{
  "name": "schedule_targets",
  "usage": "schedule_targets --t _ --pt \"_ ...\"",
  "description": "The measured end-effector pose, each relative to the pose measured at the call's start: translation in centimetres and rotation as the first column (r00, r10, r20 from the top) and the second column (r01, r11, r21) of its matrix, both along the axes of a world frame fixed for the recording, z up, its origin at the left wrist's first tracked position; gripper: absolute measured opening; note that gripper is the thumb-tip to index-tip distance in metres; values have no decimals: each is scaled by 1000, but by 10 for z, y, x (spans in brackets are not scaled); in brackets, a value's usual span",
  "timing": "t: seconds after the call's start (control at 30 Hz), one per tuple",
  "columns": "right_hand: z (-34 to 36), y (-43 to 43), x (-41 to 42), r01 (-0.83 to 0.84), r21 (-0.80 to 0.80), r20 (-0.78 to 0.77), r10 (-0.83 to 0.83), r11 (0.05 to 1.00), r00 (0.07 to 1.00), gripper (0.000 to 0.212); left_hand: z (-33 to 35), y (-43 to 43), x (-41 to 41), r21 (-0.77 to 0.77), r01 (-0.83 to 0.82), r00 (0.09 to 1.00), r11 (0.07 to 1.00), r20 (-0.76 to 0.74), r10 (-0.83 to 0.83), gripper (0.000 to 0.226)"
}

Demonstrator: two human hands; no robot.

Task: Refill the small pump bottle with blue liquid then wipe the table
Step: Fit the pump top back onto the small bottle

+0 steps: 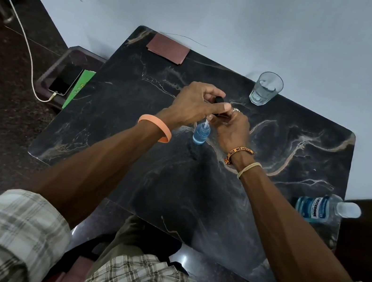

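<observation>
Pump head lifted off the small pump bottle

The small pump bottle (201,135) stands mid-table, part full of blue liquid. A glass (265,89) of water is at the far edge, and a mouthwash bottle (317,209) lies at the right edge. The left hand (192,104) and right hand (233,128) curl their fingers round the black pump head (219,100). The table (127,155) is dark marble with a brown cloth (167,49) at its far-left corner, against a pale wall (227,11).

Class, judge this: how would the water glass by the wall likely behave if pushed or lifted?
The glass looks rigid and probably breakable. Partly filled with water, it likely sits steady but could slop if shoved. Its smooth clear wall may feel slippery.
</observation>
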State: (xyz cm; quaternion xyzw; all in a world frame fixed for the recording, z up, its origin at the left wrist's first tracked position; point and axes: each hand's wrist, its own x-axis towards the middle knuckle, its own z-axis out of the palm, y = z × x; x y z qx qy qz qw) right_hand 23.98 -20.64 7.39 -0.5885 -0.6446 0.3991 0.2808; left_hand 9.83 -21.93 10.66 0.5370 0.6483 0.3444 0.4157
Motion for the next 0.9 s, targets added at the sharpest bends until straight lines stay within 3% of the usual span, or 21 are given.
schedule_targets --t 0.53,0.9 --pt "-10 -1 3 -2 31 33 1 1000 999 9 -3 -1 0 -12 9 1000 1000 22 -8 44" --pt "-22 -2 3 -53 37 112 49 998 992 18 -24 -3 -1 -13 29 999 999 16 -29 46"
